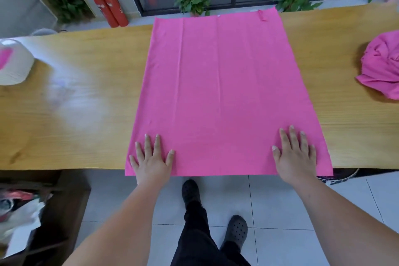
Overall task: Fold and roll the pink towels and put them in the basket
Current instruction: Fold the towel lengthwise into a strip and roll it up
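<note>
Head view: we see left hand [152, 157] and right hand [294, 155] palm-down, fingers straight, well apart, pressing near edge of towel [224, 93]. Towel spread flat on table [86, 97], stretching away from them. Basket [17, 71] far left of left hand. We judge towel thin, limp, light, prone to slide; pinch near corners just outside each hand.

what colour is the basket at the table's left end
The basket is white, head view.
</note>
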`<state>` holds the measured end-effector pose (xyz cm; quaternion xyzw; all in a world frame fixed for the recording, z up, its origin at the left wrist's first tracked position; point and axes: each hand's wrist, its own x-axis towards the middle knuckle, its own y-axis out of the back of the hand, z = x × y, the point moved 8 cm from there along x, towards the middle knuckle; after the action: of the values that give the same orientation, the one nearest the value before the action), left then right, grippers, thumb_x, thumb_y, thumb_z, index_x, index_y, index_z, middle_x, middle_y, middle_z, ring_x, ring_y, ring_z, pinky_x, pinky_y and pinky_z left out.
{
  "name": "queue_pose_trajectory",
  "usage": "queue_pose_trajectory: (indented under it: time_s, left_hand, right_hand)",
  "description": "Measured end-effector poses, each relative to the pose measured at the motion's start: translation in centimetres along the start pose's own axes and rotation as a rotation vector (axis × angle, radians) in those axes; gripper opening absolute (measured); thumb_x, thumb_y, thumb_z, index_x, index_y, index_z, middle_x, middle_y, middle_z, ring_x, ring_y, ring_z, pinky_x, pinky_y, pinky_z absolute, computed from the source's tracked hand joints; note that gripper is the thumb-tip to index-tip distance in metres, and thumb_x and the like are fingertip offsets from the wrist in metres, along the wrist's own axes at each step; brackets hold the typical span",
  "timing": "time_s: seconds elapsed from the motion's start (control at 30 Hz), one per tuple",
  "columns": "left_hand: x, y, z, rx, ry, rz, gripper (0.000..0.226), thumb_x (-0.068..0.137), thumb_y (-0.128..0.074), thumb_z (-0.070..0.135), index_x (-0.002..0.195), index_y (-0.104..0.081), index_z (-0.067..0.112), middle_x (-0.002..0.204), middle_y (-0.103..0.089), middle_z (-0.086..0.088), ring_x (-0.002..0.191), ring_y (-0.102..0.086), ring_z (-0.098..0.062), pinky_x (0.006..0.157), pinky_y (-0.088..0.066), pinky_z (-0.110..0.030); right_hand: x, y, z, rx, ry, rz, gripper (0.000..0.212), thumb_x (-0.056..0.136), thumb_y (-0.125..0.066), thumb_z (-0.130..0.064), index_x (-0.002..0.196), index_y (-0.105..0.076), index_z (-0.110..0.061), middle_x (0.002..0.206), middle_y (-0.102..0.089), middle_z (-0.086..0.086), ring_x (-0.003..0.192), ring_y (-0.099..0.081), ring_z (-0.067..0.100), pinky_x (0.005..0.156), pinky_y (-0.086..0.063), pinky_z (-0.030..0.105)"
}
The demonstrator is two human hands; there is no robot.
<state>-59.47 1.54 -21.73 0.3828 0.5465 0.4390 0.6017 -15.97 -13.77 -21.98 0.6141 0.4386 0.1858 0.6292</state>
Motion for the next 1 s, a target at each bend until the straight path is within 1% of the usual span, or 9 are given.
queue_pose_trajectory:
  time_s: [0.13, 0.23, 0.4, 0.5, 0.6, 0.7, 0.77, 0.87, 1.0]
  left_hand:
    - [0.1, 1.2, -0.3, 0.010, 0.017, -0.146, 0.085, 0.097, -0.032, 0.077, 0.163, 0.010, 0.045, 0.173, 0.020, 0.009, 0.159, 0.017, -0.031, 0.126, -0.002, -0.066]
    - [-0.2, 2.3, 0.0, 0.025, 0.007, -0.230, 0.089, 0.097, -0.043, 0.073, 0.164, 0.007, 0.042, 0.173, 0.018, 0.007, 0.159, 0.013, -0.035, 0.124, -0.008, -0.068]
    - [-1.4, 3.9, 0.7, 0.077, -0.066, -0.233, 0.092, 0.098, -0.052, 0.066, 0.166, 0.004, 0.037, 0.174, 0.014, 0.001, 0.160, 0.007, -0.038, 0.125, -0.014, -0.066]
    - [-2.3, 3.8, 1.8, 0.047, -0.139, -0.214, 0.091, 0.098, -0.059, 0.055, 0.166, -0.001, 0.037, 0.174, 0.012, 0.000, 0.160, 0.004, -0.037, 0.124, -0.019, -0.065]
    - [-3.2, 3.0, 1.8, 0.062, -0.168, -0.208, 0.079, 0.097, -0.061, 0.045, 0.161, -0.017, 0.031, 0.172, -0.005, -0.004, 0.157, -0.010, -0.038, 0.116, -0.038, -0.063]
    - [-3.4, 3.6, 1.7, 0.128, -0.202, -0.144, 0.066, 0.095, -0.059, 0.044, 0.152, -0.030, 0.026, 0.157, -0.029, -0.002, 0.139, -0.034, -0.033, 0.095, -0.056, -0.048]
    - [-2.8, 4.8, 1.7, 0.160, -0.239, -0.140, 0.064, 0.096, -0.056, 0.044, 0.152, -0.032, 0.025, 0.148, -0.038, -0.002, 0.130, -0.042, -0.031, 0.088, -0.056, -0.043]
    - [-0.7, 7.2, 1.2, 0.223, -0.334, -0.112, 0.066, 0.095, -0.052, 0.044, 0.155, -0.032, 0.024, 0.146, -0.043, -0.006, 0.133, -0.044, -0.032, 0.101, -0.048, -0.045]
    - [2.7, 10.0, -1.1, 0.278, -0.462, -0.076, 0.070, 0.096, -0.052, 0.040, 0.159, -0.027, 0.023, 0.162, -0.029, -0.010, 0.150, -0.026, -0.033, 0.117, -0.034, -0.047]
  right_hand:
    - [0.0, 0.8, -1.0, 0.009, -0.040, -0.166, 0.067, 0.109, -0.029, -0.043, 0.166, 0.004, -0.032, 0.173, 0.019, -0.008, 0.160, 0.012, 0.029, 0.126, -0.013, 0.062]
    - [0.1, 2.4, -2.0, 0.035, -0.072, -0.277, 0.066, 0.110, -0.031, -0.039, 0.167, 0.003, -0.030, 0.172, 0.022, -0.007, 0.160, 0.011, 0.031, 0.122, -0.018, 0.069]
    - [-0.2, 4.0, -5.0, 0.037, -0.027, -0.311, 0.067, 0.110, -0.033, -0.040, 0.167, 0.001, -0.029, 0.173, 0.020, -0.003, 0.160, 0.011, 0.033, 0.123, -0.012, 0.070]
    - [-0.4, 4.3, -7.5, 0.026, 0.024, -0.317, 0.069, 0.109, -0.034, -0.045, 0.167, -0.001, -0.027, 0.174, 0.017, -0.002, 0.160, 0.010, 0.034, 0.123, -0.014, 0.069]
    - [-1.2, 4.0, -9.7, 0.019, 0.062, -0.338, 0.072, 0.109, -0.036, -0.050, 0.167, -0.001, -0.027, 0.174, 0.016, -0.002, 0.160, 0.008, 0.035, 0.123, -0.016, 0.070]
    - [-1.8, 3.2, -11.8, 0.000, 0.054, -0.338, 0.072, 0.108, -0.035, -0.051, 0.167, -0.001, -0.027, 0.174, 0.015, -0.001, 0.160, 0.007, 0.036, 0.123, -0.018, 0.068]
    - [-1.9, 3.0, -14.0, -0.007, 0.059, -0.326, 0.072, 0.108, -0.035, -0.052, 0.167, -0.002, -0.026, 0.174, 0.014, -0.001, 0.160, 0.005, 0.037, 0.124, -0.018, 0.066]
    - [-1.9, 3.0, -18.5, 0.007, 0.083, -0.301, 0.072, 0.108, -0.035, -0.053, 0.167, -0.003, -0.026, 0.175, 0.011, 0.001, 0.160, 0.004, 0.038, 0.125, -0.017, 0.064]
    - [-2.1, 3.3, -25.1, -0.001, 0.133, -0.260, 0.072, 0.108, -0.034, -0.052, 0.167, -0.002, -0.026, 0.175, 0.011, 0.003, 0.160, 0.004, 0.038, 0.126, -0.013, 0.061]
